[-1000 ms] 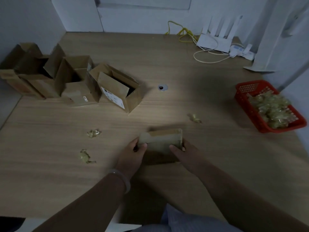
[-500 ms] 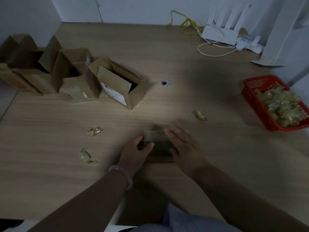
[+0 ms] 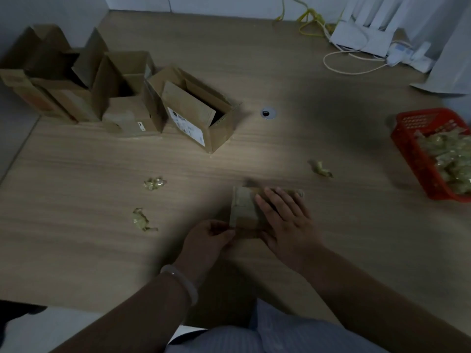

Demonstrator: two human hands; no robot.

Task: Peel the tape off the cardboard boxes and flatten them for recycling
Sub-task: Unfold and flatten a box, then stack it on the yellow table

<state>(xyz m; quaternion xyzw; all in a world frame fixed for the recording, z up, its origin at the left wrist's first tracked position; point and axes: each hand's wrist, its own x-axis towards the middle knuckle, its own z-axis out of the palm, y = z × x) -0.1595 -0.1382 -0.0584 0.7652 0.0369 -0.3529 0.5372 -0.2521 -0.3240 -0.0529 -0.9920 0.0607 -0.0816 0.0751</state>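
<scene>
Since half a second ago, shifted: right hand (image 3: pixel 285 220) further across the small box (image 3: pixel 242 210), left hand (image 3: pixel 206 238) down to its near-left corner. On the wooden table (image 3: pixel 76 263), at 10 o'clock, a row of open cardboard boxes (image 3: pixel 122 98). At 3 o'clock, a red basket (image 3: pixel 407 149) heaped with crumpled tape (image 3: pixel 448 159). Small box lying low, just off centre toward 5 o'clock. Right hand pressing flat on top, fingers straight. Left hand pinching the corner, fingers curled. Three tape wads (image 3: pixel 154 183) loose at 9, 8 and 3 o'clock.
</scene>
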